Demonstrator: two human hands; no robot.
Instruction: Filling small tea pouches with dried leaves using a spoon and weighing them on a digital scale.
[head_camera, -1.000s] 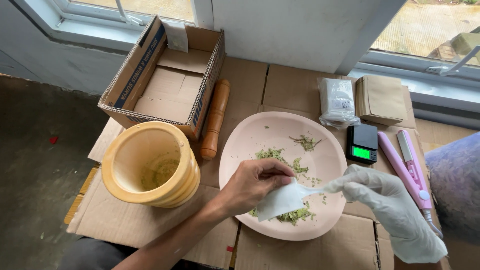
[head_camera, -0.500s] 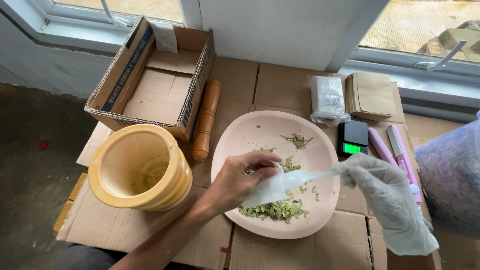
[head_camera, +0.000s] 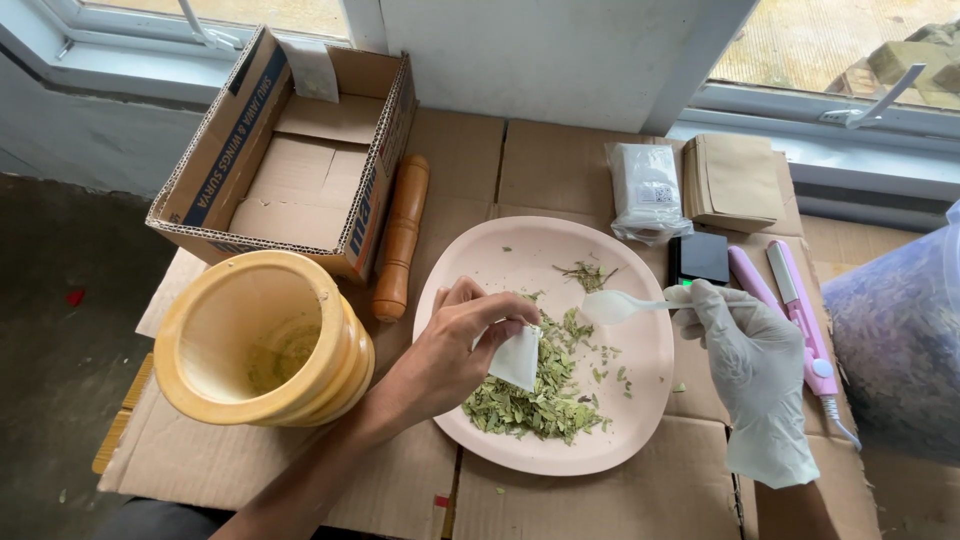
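A cardboard floor (head_camera: 560, 160) lies under everything, with an open box (head_camera: 300, 160) up and to the left of the left hand. Just left of that hand stands a yellow mortar (head_camera: 262, 345), and a wooden pestle (head_camera: 402, 235) lies between the mortar and the plate. The pink plate (head_camera: 500, 260) sits beneath both hands, a heap of green leaves (head_camera: 530, 400) on it directly below the left hand's fingers. The left hand (head_camera: 445, 350), bare, pinches a small white pouch (head_camera: 517, 358) between thumb and fingers, held just above the leaves. The right hand (head_camera: 755, 350), in a white glove, grips the handle of a white spoon (head_camera: 615, 305) whose bowl points toward the left hand and hovers over the plate. Just right of the gloved hand lies a pink sealer (head_camera: 790, 300); above it sit a black scale (head_camera: 698, 258), a white packet (head_camera: 645, 190) and a stack of brown pouches (head_camera: 733, 180).
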